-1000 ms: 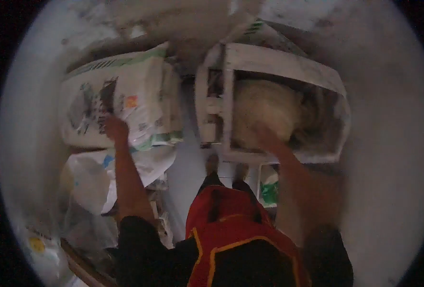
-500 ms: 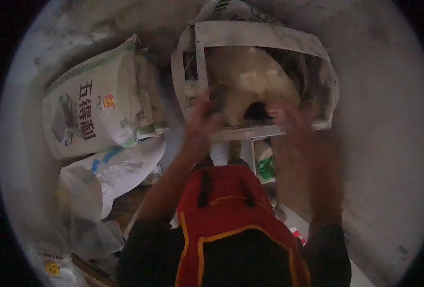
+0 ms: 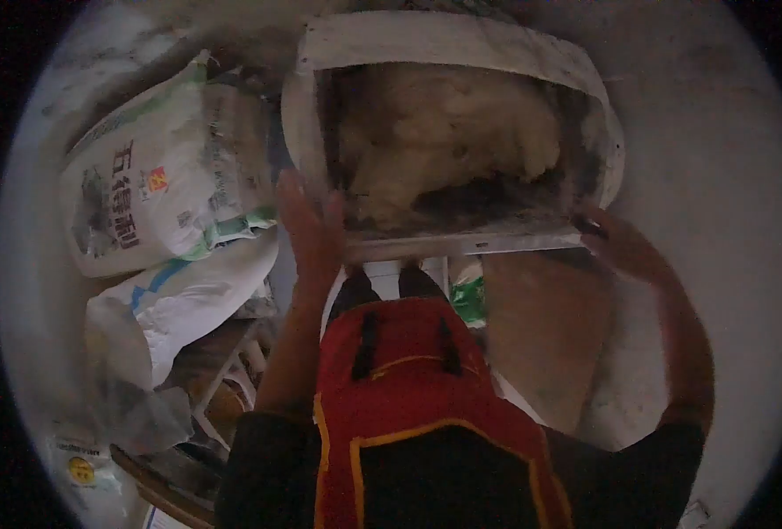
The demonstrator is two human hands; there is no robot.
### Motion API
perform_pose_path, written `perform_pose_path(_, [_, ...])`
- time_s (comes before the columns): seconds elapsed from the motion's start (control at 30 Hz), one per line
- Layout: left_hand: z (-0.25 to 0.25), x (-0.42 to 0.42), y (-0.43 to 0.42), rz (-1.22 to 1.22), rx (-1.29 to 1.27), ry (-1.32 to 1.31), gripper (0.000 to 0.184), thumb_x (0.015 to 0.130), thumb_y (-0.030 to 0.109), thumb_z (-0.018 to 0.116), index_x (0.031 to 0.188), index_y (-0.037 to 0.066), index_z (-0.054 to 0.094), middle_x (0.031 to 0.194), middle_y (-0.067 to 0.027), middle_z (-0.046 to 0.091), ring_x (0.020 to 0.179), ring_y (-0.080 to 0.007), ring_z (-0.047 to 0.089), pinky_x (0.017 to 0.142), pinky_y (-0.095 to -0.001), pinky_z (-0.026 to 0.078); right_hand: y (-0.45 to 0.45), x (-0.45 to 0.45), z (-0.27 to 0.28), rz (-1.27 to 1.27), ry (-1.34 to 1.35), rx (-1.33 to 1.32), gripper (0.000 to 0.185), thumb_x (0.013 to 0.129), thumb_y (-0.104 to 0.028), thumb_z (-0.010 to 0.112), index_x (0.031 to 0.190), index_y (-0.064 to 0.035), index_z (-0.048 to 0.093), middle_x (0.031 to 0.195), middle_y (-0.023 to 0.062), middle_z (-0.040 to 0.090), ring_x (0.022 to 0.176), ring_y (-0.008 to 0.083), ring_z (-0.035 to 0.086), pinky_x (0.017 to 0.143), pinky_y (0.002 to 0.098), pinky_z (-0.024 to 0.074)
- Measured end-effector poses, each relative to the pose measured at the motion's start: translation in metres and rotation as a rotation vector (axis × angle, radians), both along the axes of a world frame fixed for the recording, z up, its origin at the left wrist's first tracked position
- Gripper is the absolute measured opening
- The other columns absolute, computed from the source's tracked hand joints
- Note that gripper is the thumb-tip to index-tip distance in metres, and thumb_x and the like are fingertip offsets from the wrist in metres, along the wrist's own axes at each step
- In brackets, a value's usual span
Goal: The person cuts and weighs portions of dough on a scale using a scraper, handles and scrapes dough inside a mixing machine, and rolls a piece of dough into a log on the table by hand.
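Note:
A pale open-topped box [image 3: 461, 242] with a dark, stained inside stands in front of me. In it lies a large beige, dough-like mass [image 3: 444, 132], slumped and uneven, with a dark gap at its near side. My left hand [image 3: 310, 216] is at the box's near left corner, its fingers apart and pointing up. At the near right corner is my right hand [image 3: 616, 242], its fingers bent over the rim. Whether the right fingers press on anything is blurred.
Stacked white and green printed sacks [image 3: 144, 189] lie at the left. Below them are a crumpled white bag [image 3: 205, 295] and clear plastic [image 3: 144, 414]. A brown board [image 3: 545, 326] and a green-and-white packet [image 3: 468, 295] are below the box. Walls rise at both sides.
Both hands have moved from over the sack and the mass to the box's near corners. The box now sits further left and higher in view, and the mass looks flatter and more spread.

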State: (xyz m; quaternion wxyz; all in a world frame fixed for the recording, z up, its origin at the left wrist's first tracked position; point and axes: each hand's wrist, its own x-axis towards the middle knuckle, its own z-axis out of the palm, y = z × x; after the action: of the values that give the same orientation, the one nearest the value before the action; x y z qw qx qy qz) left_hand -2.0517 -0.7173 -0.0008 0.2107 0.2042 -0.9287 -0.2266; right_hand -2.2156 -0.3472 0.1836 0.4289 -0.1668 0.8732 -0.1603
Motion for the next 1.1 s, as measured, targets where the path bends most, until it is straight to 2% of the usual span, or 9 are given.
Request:
perform_pose_path(0.27, [0.019, -0.026, 0.029, 0.326, 0.167, -0.152, 0.058, 0.087, 0.022, 0.053, 0.134, -0.004, 0.031, 0.127, -0.0262, 0.043, 0.114, -0.04, 0.044, 0.096, -0.0429, 0.035, -0.05, -0.065, -0.046, 0.501, -0.395, 0.414, 0.033, 0.085, -0.027, 0.053, 0.105, -0.0018, 0.062, 0.081, 0.0116, 0.061, 0.073, 0.0177, 0.06, 0.066, 0.0322, 0.049])
perform_pose_path(0.4, [0.02, -0.027, 0.03, 0.349, 0.158, -0.102, 0.055, 0.087, 0.022, 0.051, 0.133, -0.001, 0.034, 0.126, -0.0241, 0.045, 0.114, -0.0391, 0.045, 0.095, -0.0431, 0.036, -0.057, -0.049, -0.227, 0.569, -0.18, 0.177, 0.032, 0.084, -0.02, 0.051, 0.109, -0.0022, 0.057, 0.103, 0.0186, 0.058, 0.085, 0.0292, 0.058, 0.078, 0.0412, 0.0462])
perform_pose_path(0.5, [0.011, -0.025, 0.026, 0.352, 0.146, -0.088, 0.054, 0.088, 0.023, 0.05, 0.133, 0.0, 0.034, 0.126, -0.0234, 0.045, 0.114, -0.0389, 0.045, 0.095, -0.0433, 0.036, -0.092, -0.068, -0.172, 0.624, -0.353, 0.34, 0.037, 0.082, -0.018, 0.052, 0.114, -0.0005, 0.053, 0.112, 0.0202, 0.055, 0.09, 0.0318, 0.057, 0.082, 0.0434, 0.0448])
perform_pose_path(0.63, [0.02, -0.027, 0.031, 0.385, 0.212, -0.153, 0.053, 0.089, 0.025, 0.049, 0.134, 0.0, 0.033, 0.126, -0.0234, 0.045, 0.114, -0.0393, 0.045, 0.095, -0.0444, 0.037, -0.042, -0.104, -0.073, 0.87, -0.231, 0.072, 0.029, 0.081, -0.018, 0.053, 0.105, -0.0031, 0.058, 0.091, 0.0182, 0.06, 0.077, 0.0266, 0.059, 0.073, 0.0432, 0.0472])
perform_pose_path(0.77, [0.025, -0.028, 0.03, 0.391, 0.227, -0.157, 0.053, 0.089, 0.025, 0.049, 0.133, 0.001, 0.033, 0.125, -0.023, 0.046, 0.114, -0.0391, 0.045, 0.094, -0.0447, 0.038, 0.013, -0.075, -0.188, 1.005, -0.009, 0.069, 0.028, 0.081, -0.018, 0.053, 0.105, -0.0052, 0.059, 0.085, 0.0162, 0.062, 0.074, 0.0249, 0.061, 0.07, 0.0421, 0.0492])
perform_pose_path(0.87, [0.021, -0.028, 0.029, 0.381, 0.23, -0.105, 0.053, 0.088, 0.025, 0.049, 0.133, 0.0, 0.034, 0.125, -0.0233, 0.046, 0.113, -0.0393, 0.046, 0.094, -0.0444, 0.038, -0.005, -0.093, -0.224, 0.622, -0.254, 0.395, 0.032, 0.082, -0.019, 0.053, 0.11, -0.0058, 0.056, 0.094, 0.0148, 0.062, 0.076, 0.0242, 0.061, 0.071, 0.0401, 0.0494])
perform_pose_path(0.93, [0.02, -0.022, 0.03, 0.364, 0.224, -0.105, 0.053, 0.088, 0.025, 0.05, 0.132, 0.0, 0.034, 0.125, -0.0237, 0.046, 0.113, -0.0393, 0.046, 0.093, -0.0442, 0.038, -0.016, -0.095, -0.196, 0.42, -0.398, 0.547, 0.034, 0.081, -0.019, 0.055, 0.112, -0.006, 0.055, 0.098, 0.0142, 0.062, 0.075, 0.0228, 0.061, 0.07, 0.0386, 0.0493])
perform_pose_path(1.03, [0.018, -0.022, 0.029, 0.352, 0.214, -0.107, 0.053, 0.088, 0.025, 0.05, 0.132, -0.001, 0.035, 0.125, -0.0241, 0.046, 0.113, -0.039, 0.047, 0.093, -0.0437, 0.038, -0.048, -0.099, -0.051, 0.373, -0.368, 0.398, 0.048, 0.077, -0.026, 0.062, 0.121, -0.0083, 0.051, 0.101, 0.0133, 0.062, 0.073, 0.0195, 0.061, 0.07, 0.0359, 0.0491])
perform_pose_path(1.1, [0.015, -0.022, 0.027, 0.32, 0.214, -0.095, 0.053, 0.088, 0.025, 0.051, 0.131, -0.001, 0.035, 0.125, -0.0242, 0.046, 0.113, -0.0387, 0.046, 0.093, -0.0433, 0.038, -0.022, -0.1, -0.055, 0.465, -0.399, 0.429, 0.049, 0.076, -0.029, 0.064, 0.119, -0.008, 0.052, 0.101, 0.0123, 0.061, 0.075, 0.0191, 0.061, 0.069, 0.0359, 0.0487])
